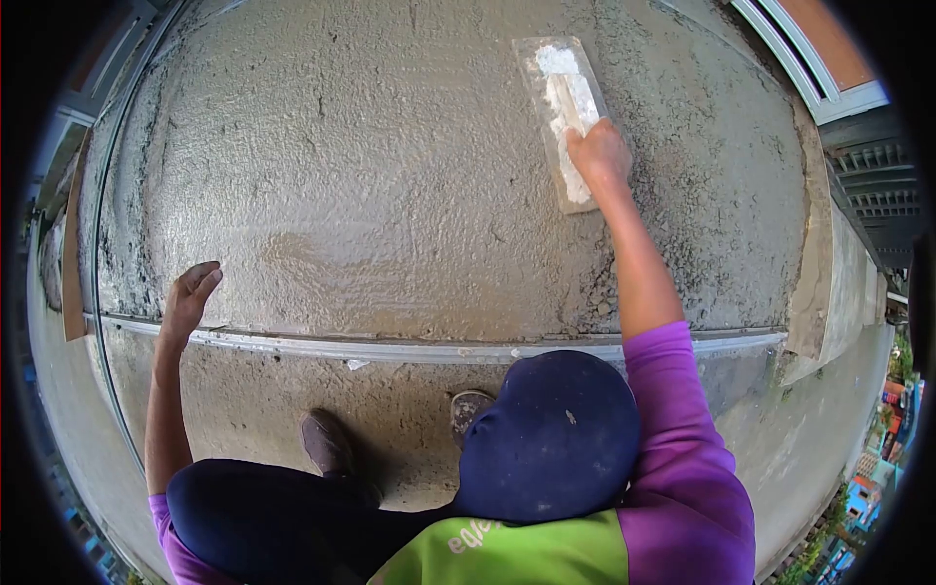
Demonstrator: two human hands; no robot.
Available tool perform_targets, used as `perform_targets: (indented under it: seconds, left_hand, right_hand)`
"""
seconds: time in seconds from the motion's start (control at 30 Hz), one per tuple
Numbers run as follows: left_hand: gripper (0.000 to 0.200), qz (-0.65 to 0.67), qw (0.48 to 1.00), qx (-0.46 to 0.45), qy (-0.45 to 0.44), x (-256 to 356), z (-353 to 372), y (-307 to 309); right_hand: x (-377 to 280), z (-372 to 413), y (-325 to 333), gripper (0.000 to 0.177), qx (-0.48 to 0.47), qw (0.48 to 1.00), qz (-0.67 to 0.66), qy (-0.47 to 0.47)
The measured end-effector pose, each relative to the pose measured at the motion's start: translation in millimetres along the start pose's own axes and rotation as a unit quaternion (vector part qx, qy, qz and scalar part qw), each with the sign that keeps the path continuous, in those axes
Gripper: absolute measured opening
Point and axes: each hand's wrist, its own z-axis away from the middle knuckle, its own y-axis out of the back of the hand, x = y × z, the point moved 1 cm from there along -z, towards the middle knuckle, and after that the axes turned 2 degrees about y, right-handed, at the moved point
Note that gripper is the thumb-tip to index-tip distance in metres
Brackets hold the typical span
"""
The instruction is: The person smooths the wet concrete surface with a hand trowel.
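In the head view, my right hand point(601, 156) is closed round the handle of a trowel-like float point(577, 185). The float's long plate, smeared with white and grey, lies on the wet grey mortar point(390, 175). Over the left part of the mortar is my left hand point(193, 292), fingers bent and apart, holding nothing. A long metal strip point(429, 351) runs across the near edge of the mortar, below both hands. Beside the float, the mortar to the right looks rougher.
My shoes point(326, 441) stand on rough floor this side of the strip. A dark cable point(96, 234) runs down the left side. At the upper right is a white frame point(852, 101). A board strip point(817, 244) borders the mortar on the right.
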Motion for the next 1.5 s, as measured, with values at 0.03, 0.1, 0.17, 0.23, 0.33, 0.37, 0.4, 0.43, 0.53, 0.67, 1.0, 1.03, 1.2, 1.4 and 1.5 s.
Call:
perform_targets:
  seconds: [0.03,0.1,0.17,0.23,0.33,0.37,0.4,0.43,0.53,0.67,1.0,1.03,1.2,1.4,1.5]
  left_hand:
    - [0.049,0.001,1.000,0.002,0.003,-2,0,-1]
    - [0.049,0.003,1.000,0.005,0.007,-8,-2,-1]
    - [0.048,0.003,1.000,0.008,0.008,-18,-8,-2]
    - [0.048,0.001,1.000,0.011,0.005,-20,-8,2]
    - [0.049,0.004,1.000,0.012,0.002,-16,-7,3]
    - [0.049,0.008,1.000,0.010,0.006,-13,-6,5]
    - [0.049,0.012,1.000,0.007,0.011,-12,-5,3]
    - [0.050,0.029,1.000,0.003,0.013,-17,-8,1]
    - [0.051,0.053,0.998,-0.013,0.022,-27,-18,-3]
    - [0.052,0.014,1.000,-0.014,0.001,-4,-23,-8]
    - [0.051,0.034,0.999,-0.014,0.002,-4,-6,-4]
    - [0.051,0.030,0.999,-0.010,0.005,-8,-5,-2]
    - [0.057,0.022,0.999,0.016,0.039,-23,-3,5]
    - [0.067,0.030,0.998,-0.022,0.053,-25,-13,-3]
    - [0.063,0.010,0.999,-0.028,0.033,-6,-20,-9]
  right_hand:
    - [-1,-13,4,0.060,-0.005,1.000,-0.009,-0.010]
    - [1,-34,12,0.061,-0.013,0.999,-0.029,-0.031]
    - [6,-48,19,0.060,-0.011,0.998,-0.037,-0.054]
    - [22,-56,20,0.059,-0.009,0.996,-0.042,-0.083]
    - [55,-50,32,0.058,-0.019,0.991,-0.043,-0.124]
    - [65,-30,41,0.057,-0.032,0.989,-0.045,-0.134]
    - [74,-10,40,0.058,-0.015,0.992,-0.028,-0.125]
    - [86,12,37,0.058,0.001,0.993,-0.011,-0.116]
    - [86,78,27,0.058,0.001,0.997,0.017,-0.079]
    - [53,91,8,0.056,-0.021,0.999,-0.005,-0.024]
    - [12,-73,18,0.056,0.004,0.997,-0.042,-0.061]
    - [22,-83,20,0.055,-0.004,0.996,-0.046,-0.076]
    - [97,-55,23,0.055,0.043,0.996,0.014,-0.082]
    - [122,132,11,0.049,0.020,0.987,0.019,0.156]
    - [106,185,-8,0.048,-0.035,0.976,0.009,0.215]
